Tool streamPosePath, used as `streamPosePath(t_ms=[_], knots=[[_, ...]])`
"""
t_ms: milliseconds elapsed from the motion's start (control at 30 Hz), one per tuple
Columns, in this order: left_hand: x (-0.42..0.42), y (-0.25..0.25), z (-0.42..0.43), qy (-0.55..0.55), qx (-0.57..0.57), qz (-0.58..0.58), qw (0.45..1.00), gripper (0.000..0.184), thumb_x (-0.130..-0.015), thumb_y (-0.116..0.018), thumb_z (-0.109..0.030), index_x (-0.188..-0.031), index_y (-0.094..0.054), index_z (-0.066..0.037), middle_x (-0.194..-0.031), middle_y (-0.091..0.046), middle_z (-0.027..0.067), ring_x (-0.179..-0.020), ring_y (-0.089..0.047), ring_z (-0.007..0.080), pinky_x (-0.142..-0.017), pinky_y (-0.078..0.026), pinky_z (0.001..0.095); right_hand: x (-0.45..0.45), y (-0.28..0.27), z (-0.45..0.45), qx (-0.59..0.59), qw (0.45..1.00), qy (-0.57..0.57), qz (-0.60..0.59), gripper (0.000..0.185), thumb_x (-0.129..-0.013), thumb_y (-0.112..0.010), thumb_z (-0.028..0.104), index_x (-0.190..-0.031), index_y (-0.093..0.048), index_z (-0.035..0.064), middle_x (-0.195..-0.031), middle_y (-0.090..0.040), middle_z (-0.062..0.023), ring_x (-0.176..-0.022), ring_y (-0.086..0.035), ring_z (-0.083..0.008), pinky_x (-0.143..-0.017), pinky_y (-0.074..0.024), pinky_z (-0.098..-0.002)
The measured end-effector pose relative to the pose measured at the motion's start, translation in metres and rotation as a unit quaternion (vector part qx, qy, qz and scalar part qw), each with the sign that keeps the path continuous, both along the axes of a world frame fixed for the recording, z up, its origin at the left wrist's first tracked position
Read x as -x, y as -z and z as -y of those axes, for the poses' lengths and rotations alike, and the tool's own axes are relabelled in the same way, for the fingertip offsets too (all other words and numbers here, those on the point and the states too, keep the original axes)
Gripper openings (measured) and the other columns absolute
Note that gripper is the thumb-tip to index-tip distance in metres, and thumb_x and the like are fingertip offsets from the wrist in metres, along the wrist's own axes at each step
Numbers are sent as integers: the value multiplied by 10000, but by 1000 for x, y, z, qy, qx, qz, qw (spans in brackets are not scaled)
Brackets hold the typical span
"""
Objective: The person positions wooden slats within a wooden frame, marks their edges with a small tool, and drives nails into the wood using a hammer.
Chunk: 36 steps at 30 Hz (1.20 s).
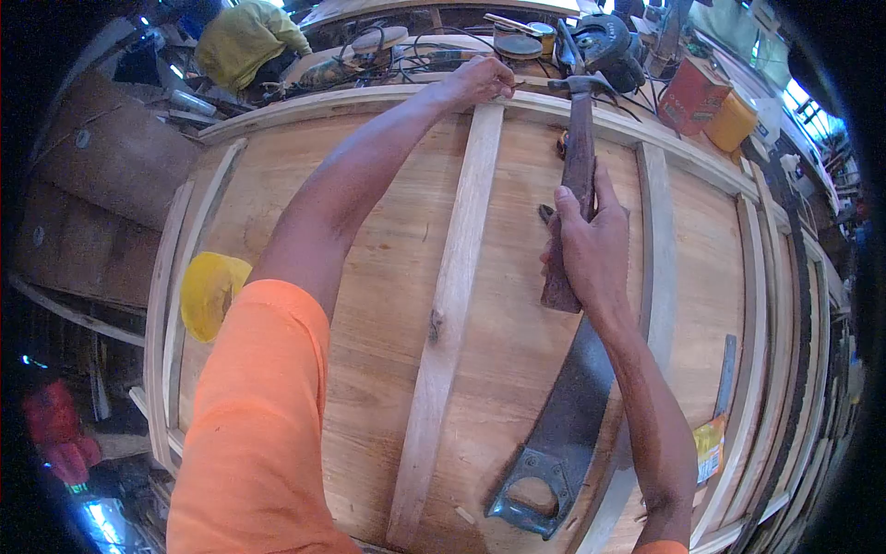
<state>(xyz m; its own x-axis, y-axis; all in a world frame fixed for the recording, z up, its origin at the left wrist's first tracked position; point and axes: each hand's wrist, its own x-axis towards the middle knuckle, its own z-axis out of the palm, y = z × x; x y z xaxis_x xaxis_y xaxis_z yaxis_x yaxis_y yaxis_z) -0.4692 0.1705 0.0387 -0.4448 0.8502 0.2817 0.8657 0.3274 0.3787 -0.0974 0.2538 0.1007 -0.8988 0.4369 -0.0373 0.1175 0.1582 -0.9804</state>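
Note:
My right hand (591,240) is closed round the wooden handle of a hammer (580,138), whose metal head points away from me near the far rail. My left hand (484,80) reaches to the far rail of a wooden frame (461,231), where the middle bar meets it. Its fingers are pinched together at the joint; what they hold is too small to make out. Below my right hand a handsaw (563,415) lies on the panel, its handle towards me.
A yellow container (212,295) sits at the left of the panel. Power tools (604,46) and cables lie beyond the far rail, with a red box (692,95) and yellow jug (730,120) to the right. A person in yellow (242,44) is at the far left.

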Motion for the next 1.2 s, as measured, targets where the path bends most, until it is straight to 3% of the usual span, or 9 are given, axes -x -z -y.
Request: streamPosePath(t_ms=[167, 500, 567, 700, 767, 833, 967, 1067, 1200], knots=[[-7, -4, 2, -6, 4, -40, 999, 173, -882, -728, -187, -1005, -782, -78, -985, -765, 162, -997, -723, 306, -903, -532, 424, 0, 1, 0, 17, 1000, -5, 5, 691, -1015, -555, 179, -1616, -256, 17, -728, -572, -47, -502, -609, -164, -441, -517, -341], [-2, 4, 1, 4, -13, -29, 999, 171, -895, -755, -177, -976, -761, -26, -928, -729, 155, -965, -707, 302, -832, -537, 419, 21, 14, 14, -50, 998, 34, -25, 705, -1007, -557, 165, -1618, -239, 17, -749, -617, -89, -509, -633, -193, -448, -536, -366], [0, 3, -1, 1, -11, -22, 1000, 174, -897, -756, -187, -970, -762, -28, -928, -731, 151, -964, -707, 306, -838, -536, 425, 26, 13, 5, -17, 1000, -13, -18, 700, -1005, -558, 162, -1613, -246, 10, -760, -638, -116, -509, -636, -207, -460, -546, -379], [-11, 2, 4, -17, -24, -41, 999, 189, -899, -759, -206, -968, -763, -29, -945, -737, 151, -964, -704, 323, -858, -530, 446, 27, 13, 4, -23, 998, 38, -42, 691, -1002, -560, 148, -1609, -261, 8, -747, -637, -118, -507, -635, -213, -462, -546, -378], [5, 10, -2, -6, -15, -52, 999, 184, -878, -753, -198, -987, -778, -51, -943, -754, 157, -953, -725, 320, -865, -548, 431, 28, 16, -3, -53, 998, -21, -13, 693, -999, -562, 133, -1610, -263, 7, -735, -633, -106, -503, -631, -207, -459, -540, -371], [10, 8, 1, -6, -4, -65, 998, 195, -857, -747, -191, -1005, -792, -73, -941, -771, 164, -943, -746, 316, -873, -566, 415, 26, 17, -3, -37, 999, 5, -22, 695, -997, -566, 132, -1613, -266, 17, -738, -635, -103, -509, -631, -202, -461, -538, -370], [-14, 10, 5, -6, -7, -68, 998, 188, -888, -739, -166, -1006, -746, -20, -957, -729, 166, -975, -704, 326, -870, -535, 443, 10, 11, 2, -31, 999, 31, -5, 692, -991, -574, 139, -1615, -291, 49, -756, -651, -104, -529, -634, -192, -488, -545, -374], [-20, 16, 9, 18, -88, -67, 994, 107, -887, -688, -48, -974, -721, 6, -959, -723, 158, -984, -714, 308, -882, -555, 401, 10, 11, -5, -21, 1000, 3, -14, 683, -995, -570, 136, -1619, -300, 67, -773, -663, -105, -551, -640, -185, -491, -542, -370], [-27, 28, 11, 19, -171, -88, 981, 141, -896, -681, -127, -982, -743, -34, -946, -724, 183, -943, -706, 380, -853, -547, 451, 9, 11, -9, -30, 999, 7, -18, 674, -1000, -562, 131, -1618, -302, 64, -777, -665, -102, -565, -645, -178, -488, -540, -357]])
